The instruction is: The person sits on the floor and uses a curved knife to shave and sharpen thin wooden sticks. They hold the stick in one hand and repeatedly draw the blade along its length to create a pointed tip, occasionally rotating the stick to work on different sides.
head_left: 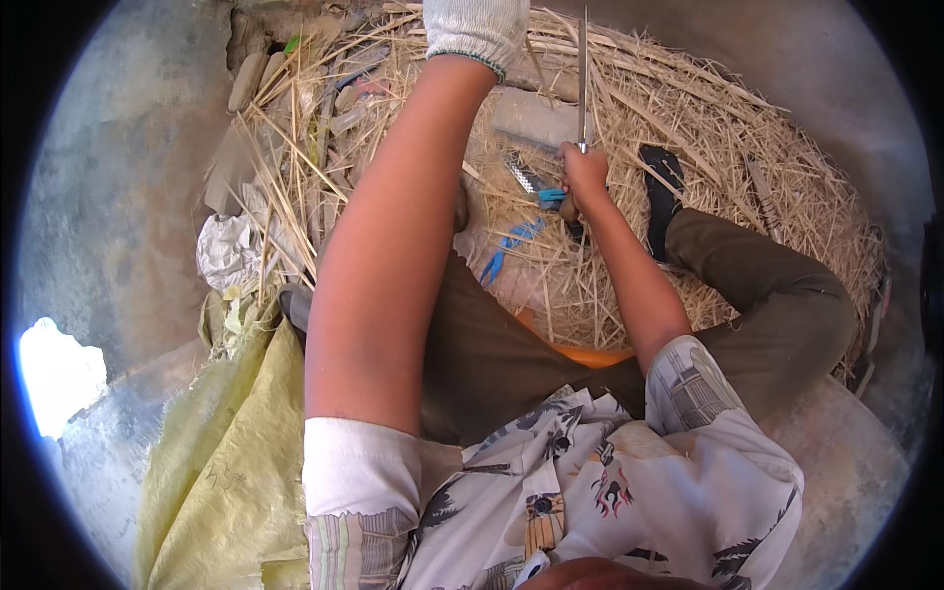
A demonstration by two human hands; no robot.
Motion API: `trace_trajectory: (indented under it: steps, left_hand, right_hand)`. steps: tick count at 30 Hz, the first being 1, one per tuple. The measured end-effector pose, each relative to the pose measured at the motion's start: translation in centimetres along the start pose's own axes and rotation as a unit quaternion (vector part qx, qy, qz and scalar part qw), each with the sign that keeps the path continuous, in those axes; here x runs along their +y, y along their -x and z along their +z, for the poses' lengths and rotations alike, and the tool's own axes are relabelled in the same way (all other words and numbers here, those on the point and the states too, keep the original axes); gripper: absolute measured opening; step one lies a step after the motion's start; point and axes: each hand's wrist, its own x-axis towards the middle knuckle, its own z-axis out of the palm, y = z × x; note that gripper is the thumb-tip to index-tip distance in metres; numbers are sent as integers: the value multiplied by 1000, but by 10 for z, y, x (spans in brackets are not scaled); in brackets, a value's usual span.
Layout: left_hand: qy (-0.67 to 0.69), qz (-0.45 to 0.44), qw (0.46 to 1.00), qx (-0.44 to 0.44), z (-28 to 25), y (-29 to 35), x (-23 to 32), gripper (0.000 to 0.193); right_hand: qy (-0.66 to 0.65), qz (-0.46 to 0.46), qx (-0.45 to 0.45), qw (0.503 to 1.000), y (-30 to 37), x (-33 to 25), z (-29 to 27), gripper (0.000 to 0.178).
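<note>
My left hand [477, 28], in a white knitted glove with a green hem, reaches far forward at the top edge. Its fingers lie outside the picture, so what they do or hold is hidden. My bare right hand [587, 175] is closed round the handle of a knife, whose long narrow blade [582, 74] points away from me. Just beyond that hand lies a grey rectangular block [536, 116] among the shavings. Beside its left edge are a perforated metal piece [521, 174] and a blue band [551, 197]. A crumpled blue strip [508, 249] rests nearer to me.
Thin straw-coloured strips and shavings [708, 128] cover the floor around my legs. A yellow woven sack [221, 462] lies at the left, below a crumpled white wrapper [228, 251]. My black-covered foot [661, 192] is at the right. Something orange [590, 354] shows between my legs.
</note>
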Motion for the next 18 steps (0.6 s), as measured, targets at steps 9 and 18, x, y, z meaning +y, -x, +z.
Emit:
trace_trajectory:
  steps: [9, 18]
  left_hand:
    - [17, -7, 1000, -8, -4, -1, -1, 58]
    - [19, -5, 1000, -16, -13, -1, 0, 59]
  right_hand:
    - [-128, 116, -267, 948, 22, -45, -10, 24]
    - [-224, 140, -439, 859, 14, -41, -14, 30]
